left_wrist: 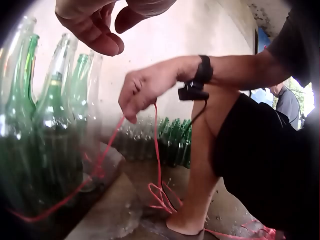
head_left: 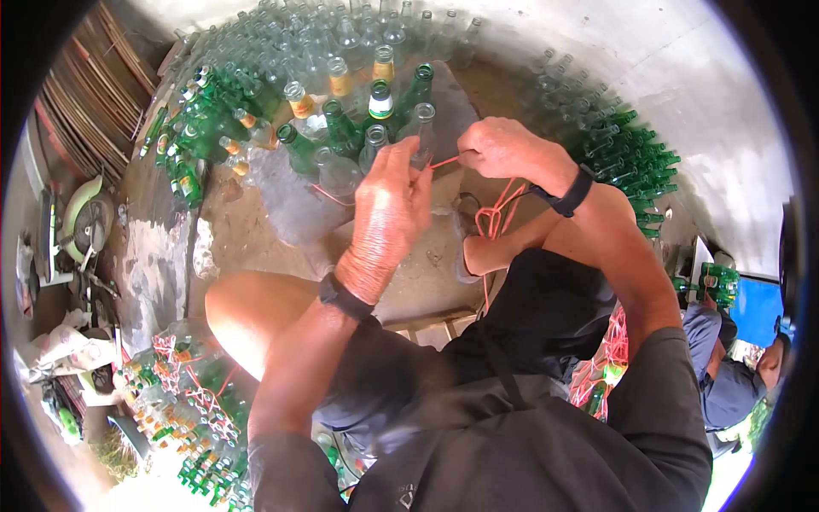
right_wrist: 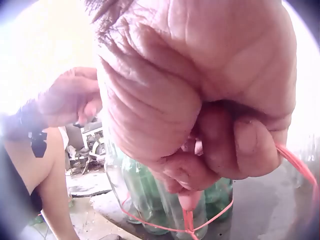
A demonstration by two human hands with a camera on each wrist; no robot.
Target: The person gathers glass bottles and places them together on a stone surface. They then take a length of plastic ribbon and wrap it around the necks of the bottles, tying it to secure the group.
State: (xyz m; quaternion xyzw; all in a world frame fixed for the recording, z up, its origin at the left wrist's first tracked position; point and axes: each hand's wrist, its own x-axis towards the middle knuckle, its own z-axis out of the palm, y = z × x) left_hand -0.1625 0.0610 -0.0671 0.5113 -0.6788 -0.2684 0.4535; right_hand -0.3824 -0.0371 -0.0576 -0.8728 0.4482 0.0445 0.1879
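Note:
A cluster of clear and green glass bottles (head_left: 342, 130) stands upright on a grey slab. Pink-red string (left_wrist: 68, 199) runs low around this cluster, and its strands meet at the front of the bottles in the right wrist view. My right hand (head_left: 516, 152) grips the string in curled fingers and holds it taut, off to the right of the bottles. Beside the nearest bottle necks is my left hand (head_left: 388, 203). In the left wrist view its fingers (left_wrist: 102, 37) are loosely bent with nothing between them and the thumb.
Loose string (head_left: 490, 220) hangs to the floor by the right foot. Many clear bottles (head_left: 290, 38) stand behind the slab, and green ones (head_left: 627, 158) line the wall at right. String-tied bottles (head_left: 183, 401) lie behind at left. Another person (head_left: 729, 375) is at far right.

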